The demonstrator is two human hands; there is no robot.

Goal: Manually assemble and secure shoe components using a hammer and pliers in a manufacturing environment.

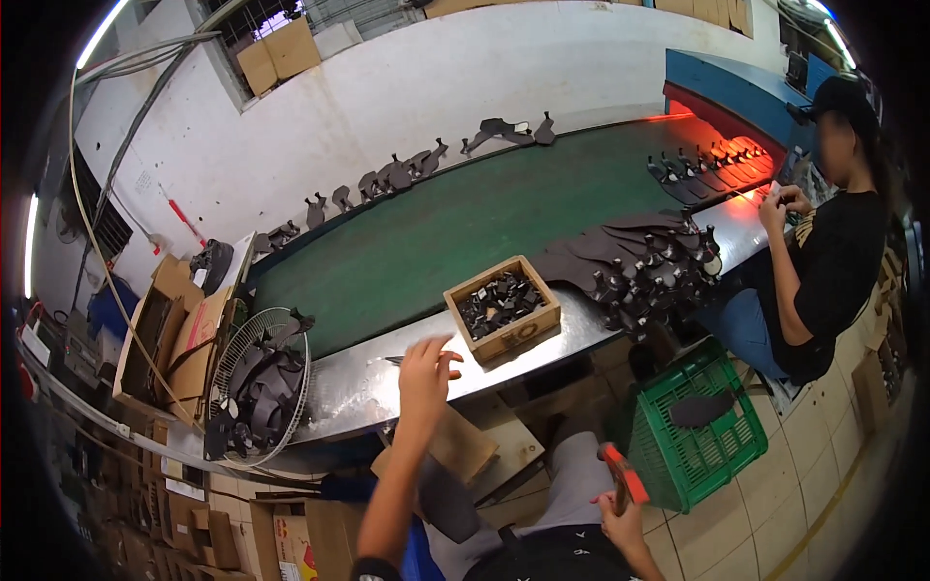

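My left hand [426,373] is raised over the metal ledge [349,392], fingers apart, with nothing visible in it. Just right of it stands a wooden box [528,334] full of small black pieces [499,302]. Low at the right, my right hand [622,518] is closed around an orange-and-brown hand tool [632,479] whose exact kind I cannot make out. A dark flat sole-shaped piece [448,508] lies over my left leg, beside a tan block [460,445] below the ledge.
Dark sandal soles with straps [639,261] pile up right of the box. A white wire basket [308,373] holds more at left. Behind runs a green conveyor belt [417,232] toward a glowing red heater [717,126]. A green crate [697,436] and a seated co-worker [823,232] are at right.
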